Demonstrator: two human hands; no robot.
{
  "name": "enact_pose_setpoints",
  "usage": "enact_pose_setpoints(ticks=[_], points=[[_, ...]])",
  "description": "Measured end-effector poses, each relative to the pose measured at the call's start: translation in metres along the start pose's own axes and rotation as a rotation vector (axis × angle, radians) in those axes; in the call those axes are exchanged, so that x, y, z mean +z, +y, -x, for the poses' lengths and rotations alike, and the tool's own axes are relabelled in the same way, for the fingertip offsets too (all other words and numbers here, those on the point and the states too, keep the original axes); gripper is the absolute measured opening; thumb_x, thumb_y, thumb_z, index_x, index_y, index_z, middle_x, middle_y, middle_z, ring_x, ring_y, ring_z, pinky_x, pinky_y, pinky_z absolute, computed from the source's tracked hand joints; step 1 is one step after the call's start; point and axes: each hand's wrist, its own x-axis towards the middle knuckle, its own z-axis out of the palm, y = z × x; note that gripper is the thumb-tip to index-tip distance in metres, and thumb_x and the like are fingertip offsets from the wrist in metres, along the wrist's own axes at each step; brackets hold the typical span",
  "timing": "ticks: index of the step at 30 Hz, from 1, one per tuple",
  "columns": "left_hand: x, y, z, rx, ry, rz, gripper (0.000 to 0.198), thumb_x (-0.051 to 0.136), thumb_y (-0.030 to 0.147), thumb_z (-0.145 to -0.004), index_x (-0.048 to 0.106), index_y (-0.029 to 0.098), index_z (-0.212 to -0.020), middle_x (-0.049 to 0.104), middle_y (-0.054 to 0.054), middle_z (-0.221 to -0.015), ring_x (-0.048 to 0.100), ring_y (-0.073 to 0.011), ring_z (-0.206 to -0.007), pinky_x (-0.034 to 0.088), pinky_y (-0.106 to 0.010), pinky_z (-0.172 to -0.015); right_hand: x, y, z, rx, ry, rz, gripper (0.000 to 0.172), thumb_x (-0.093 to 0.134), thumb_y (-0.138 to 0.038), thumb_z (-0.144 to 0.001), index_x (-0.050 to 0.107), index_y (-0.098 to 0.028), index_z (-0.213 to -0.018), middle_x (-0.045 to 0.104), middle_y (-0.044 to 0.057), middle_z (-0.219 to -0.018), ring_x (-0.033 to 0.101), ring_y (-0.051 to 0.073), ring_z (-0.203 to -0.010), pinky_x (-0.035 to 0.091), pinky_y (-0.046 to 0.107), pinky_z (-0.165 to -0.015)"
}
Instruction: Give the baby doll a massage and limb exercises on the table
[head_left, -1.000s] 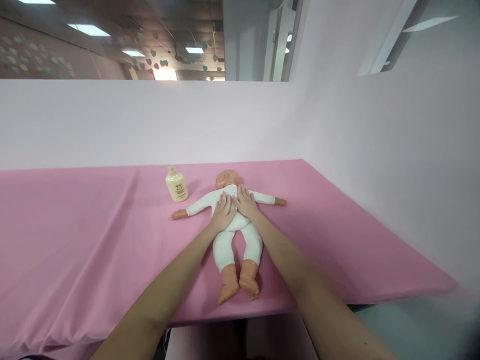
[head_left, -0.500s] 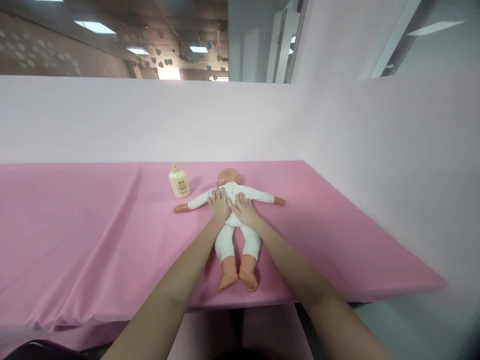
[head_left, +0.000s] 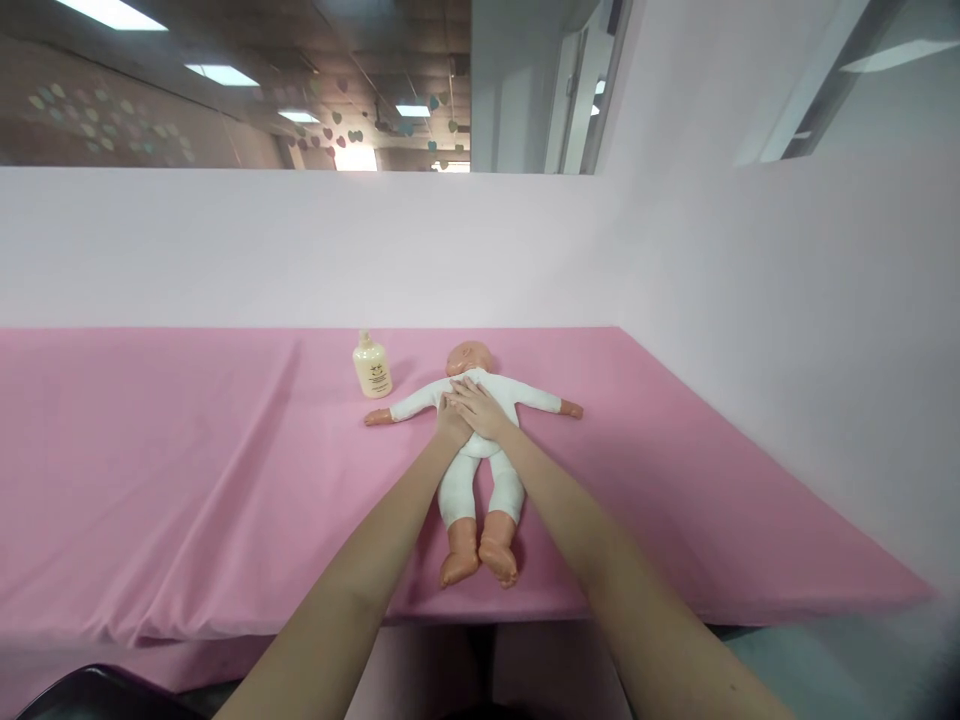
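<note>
A baby doll [head_left: 480,440] with a white cloth body and tan head, hands and feet lies on its back, arms spread wide. My right hand [head_left: 481,408] lies flat on its chest, fingers stretched towards the upper left and across the fingers of my left hand. Beneath it, my left hand [head_left: 453,424] rests on the left side of the doll's torso, its fingers partly covered. Neither hand grips anything. Left of the doll's head stands a pale yellow bottle [head_left: 373,370] with a printed face, upright and apart from my hands.
A pink sheet [head_left: 187,480] with some folds covers the table under the doll. White walls [head_left: 337,250] rise behind and to the right, with a mirror or window [head_left: 247,110] above. A black chair part [head_left: 97,690] shows at the lower left.
My right hand has moved left and up over the fingers of my left hand; before, the two lay side by side on the torso. The view has shifted slightly.
</note>
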Motion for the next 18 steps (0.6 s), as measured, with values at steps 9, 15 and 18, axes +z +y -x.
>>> enact_pose_setpoints(ticks=[9,15,18], points=[[-0.012,0.004,0.004,-0.358,-0.023,0.137,0.077,0.033,0.053,-0.094,0.012,0.020,-0.160,-0.001,-0.015,-0.167,0.005,-0.0467,-0.150,0.030,-0.074,-0.105,0.005,0.001,-0.007,0.306,0.090,0.075,0.060,0.018,-0.043,-0.104,0.022,-0.016,-0.158,0.017,0.007,-0.166,0.002,0.025,-0.155,0.009,0.047,-0.124],[-0.020,0.008,0.010,-0.455,0.045,0.085,0.069,0.022,0.057,-0.097,0.019,0.028,-0.159,0.025,-0.018,-0.162,0.027,-0.0367,-0.148,0.033,-0.063,-0.109,0.008,0.005,-0.006,0.465,0.172,0.092,0.063,0.024,-0.047,-0.103,0.015,-0.019,-0.159,0.016,0.009,-0.166,0.007,0.027,-0.154,0.013,0.050,-0.122],[-0.024,0.001,0.007,-0.422,0.057,0.026,0.069,0.021,0.057,-0.097,0.026,0.022,-0.157,0.038,-0.022,-0.155,0.039,-0.0373,-0.141,0.033,-0.061,-0.108,0.009,0.012,-0.003,0.426,0.171,0.090,0.062,0.027,-0.047,-0.103,0.021,-0.021,-0.158,0.019,0.008,-0.165,0.012,0.026,-0.154,0.015,0.047,-0.121]])
